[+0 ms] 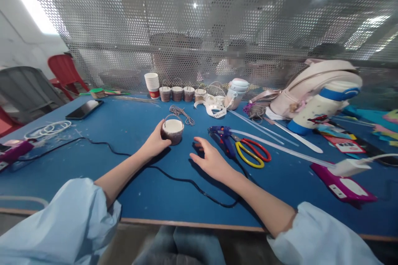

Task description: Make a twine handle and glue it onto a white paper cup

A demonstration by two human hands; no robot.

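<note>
My left hand point(157, 140) grips a small cup basket point(173, 133) from its left side. The basket has a white inside, a brownish wrapped outside and a thin arched handle. To its right my right hand point(207, 157) hovers over the table with fingers apart and nothing in them. Close to that hand lie a blue hot glue gun point(224, 138) with a long clear glue stick in its back, and scissors point(255, 153) with one yellow and one red handle. Behind the basket is a loose bundle of grey-brown cord point(183, 114).
Several similar cup baskets point(177, 93) line the back beside stacked paper cups point(152, 85). A black cable point(186, 180) crosses the blue table point(93, 153). A phone point(83, 109) lies left; bottles, a pink bag point(314, 83) and a purple power strip point(343, 184) are right. A perforated metal screen point(124, 41) stands behind.
</note>
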